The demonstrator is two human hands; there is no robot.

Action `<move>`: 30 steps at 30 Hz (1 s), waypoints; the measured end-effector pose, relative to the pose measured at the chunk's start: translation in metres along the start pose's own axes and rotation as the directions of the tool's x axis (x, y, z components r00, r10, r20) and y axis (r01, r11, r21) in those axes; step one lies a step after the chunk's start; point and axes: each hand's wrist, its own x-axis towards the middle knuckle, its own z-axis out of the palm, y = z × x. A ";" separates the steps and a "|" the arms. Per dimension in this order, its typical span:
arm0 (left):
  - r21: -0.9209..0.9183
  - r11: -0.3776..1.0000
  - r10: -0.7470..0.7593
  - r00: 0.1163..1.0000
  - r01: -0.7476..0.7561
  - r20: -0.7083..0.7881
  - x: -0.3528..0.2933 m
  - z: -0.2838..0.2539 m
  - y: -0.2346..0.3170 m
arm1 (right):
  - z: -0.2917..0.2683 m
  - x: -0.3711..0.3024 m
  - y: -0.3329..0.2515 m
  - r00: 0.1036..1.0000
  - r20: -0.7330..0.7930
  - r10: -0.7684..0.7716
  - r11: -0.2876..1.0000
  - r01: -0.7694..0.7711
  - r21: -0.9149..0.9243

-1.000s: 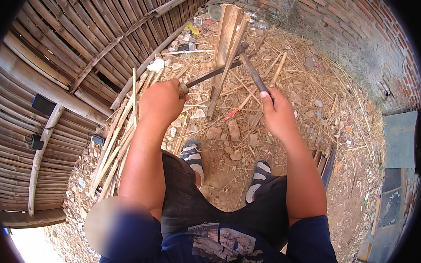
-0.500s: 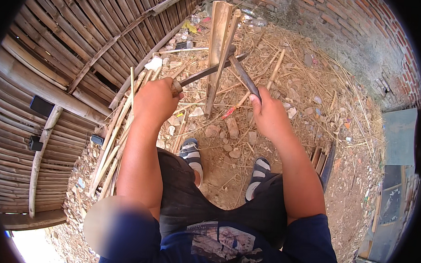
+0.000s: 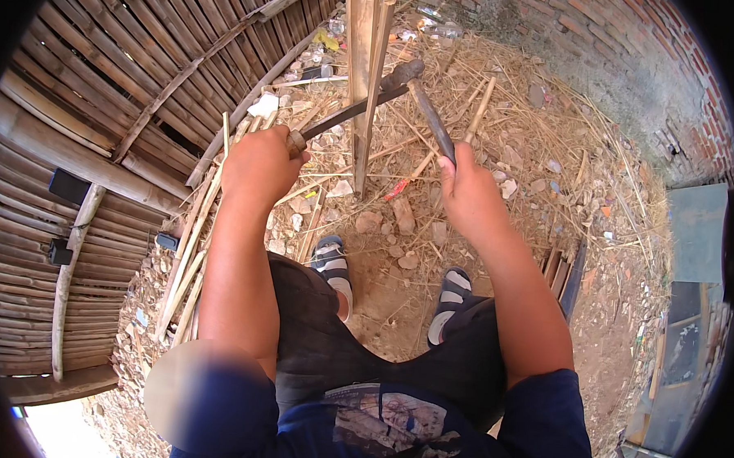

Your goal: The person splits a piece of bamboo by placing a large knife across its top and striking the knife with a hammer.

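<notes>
One bamboo wall [image 3: 144,72] and one brick wall [image 3: 628,60] stand behind one upright piece of split bamboo [image 3: 360,57]. One knife [image 3: 337,117] crosses it, and one hammer [image 3: 429,117] has its head at the blade's far end. Two hands: the left hand [image 3: 259,171] grips the knife handle, the right hand [image 3: 473,194] the hammer handle. The split bamboo stands between them, nearer the left.
</notes>
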 end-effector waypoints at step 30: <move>-0.006 0.999 -0.047 0.999 0.047 0.014 0.008 0.002 -0.021 | -0.066 0.000 -0.038 0.984 -0.157 0.080 0.807 0.029 0.590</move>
